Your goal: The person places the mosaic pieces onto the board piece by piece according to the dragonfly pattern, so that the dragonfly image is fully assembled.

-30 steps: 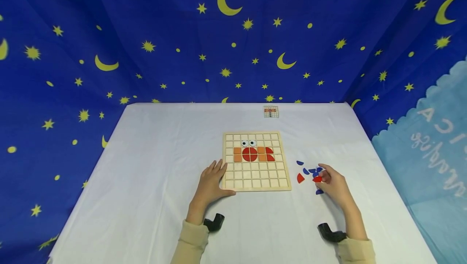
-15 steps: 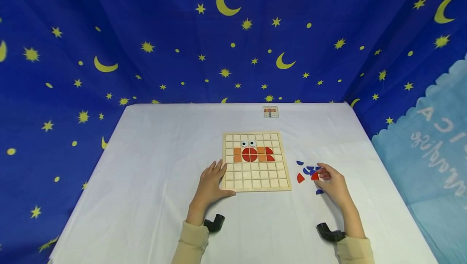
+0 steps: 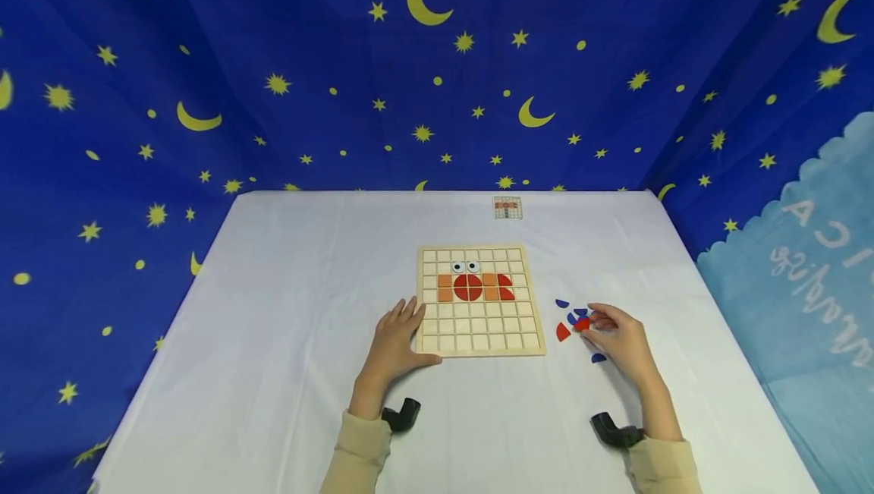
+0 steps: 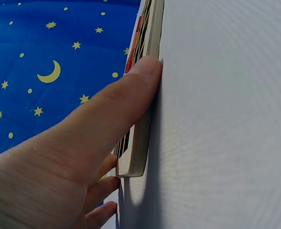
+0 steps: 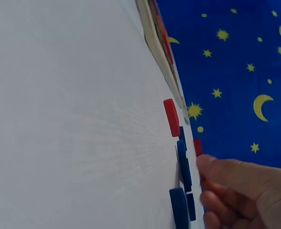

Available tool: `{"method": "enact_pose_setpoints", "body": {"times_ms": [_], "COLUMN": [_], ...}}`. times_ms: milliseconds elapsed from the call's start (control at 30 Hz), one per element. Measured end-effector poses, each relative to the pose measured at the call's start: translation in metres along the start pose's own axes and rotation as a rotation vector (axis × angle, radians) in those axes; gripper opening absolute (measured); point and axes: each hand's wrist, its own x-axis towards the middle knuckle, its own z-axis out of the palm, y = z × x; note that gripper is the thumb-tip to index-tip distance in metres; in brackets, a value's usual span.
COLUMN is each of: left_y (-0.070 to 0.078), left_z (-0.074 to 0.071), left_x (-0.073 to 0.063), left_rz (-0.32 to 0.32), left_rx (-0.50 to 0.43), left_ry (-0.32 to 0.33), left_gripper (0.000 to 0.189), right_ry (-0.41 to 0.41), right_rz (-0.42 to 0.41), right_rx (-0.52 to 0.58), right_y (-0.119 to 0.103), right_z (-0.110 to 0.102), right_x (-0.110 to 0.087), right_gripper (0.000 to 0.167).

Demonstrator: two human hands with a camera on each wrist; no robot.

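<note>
My left hand (image 3: 396,338) rests at the near left corner of a wooden grid board (image 3: 478,356), fingers along its left side. In the left wrist view the thumb (image 4: 145,69) lies against the board's near edge. Between thumb and fingertips my right hand (image 3: 620,335) pinches a red quarter-circle piece (image 3: 582,324), over a loose group of blue half-round pieces (image 3: 562,303). Another red quarter-circle piece (image 3: 563,332) lies just left of them. On the board sit two eye pieces (image 3: 458,267), a red circle (image 3: 467,287) of quarters, orange squares (image 3: 444,287) and red quarters (image 3: 506,287).
A small picture card (image 3: 507,208) with a grid design lies at the far side of the white-covered table (image 3: 307,289). Blue curtains (image 3: 341,46) with moons and stars stand behind and beside it. Black wrist mounts (image 3: 401,416) stick out inward from both forearms.
My right hand has moved slightly left with the red quarter-circle piece, which has turned in its fingers. Some blue pieces have shifted left beneath it. The left hand stays at the board.
</note>
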Motion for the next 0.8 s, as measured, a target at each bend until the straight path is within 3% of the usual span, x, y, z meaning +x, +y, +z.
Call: {"method": "enact_pose_setpoints", "body": {"times_ms": [133,367,600,800], "left_y": [-0.001,0.001,0.002,0.001], "left_z": [-0.001,-0.003,-0.005,-0.005], "left_x": [0.001,0.001,-0.001,-0.001], "left_rz": [0.005,0.006,0.006,0.015], "left_rx": [0.004,0.008,0.012,0.020], "left_ry": [0.005,-0.004,-0.009,0.003], "left_gripper": [0.100,0.101,0.101,0.100], "right_ry": [0.012,-0.037,-0.049,-0.105], "right_rz": [-0.065,-0.148,-0.307,-0.336], "right_rx": [-0.005,0.034,0.047,0.066], "right_y": [-0.011,-0.030,-0.056,-0.075], "right_z": [0.002,0.012,0.027,0.042], "right_x": [0.010,0.031,0.052,0.072], "right_gripper": [0.045,0.047,0.045,0.045]}}
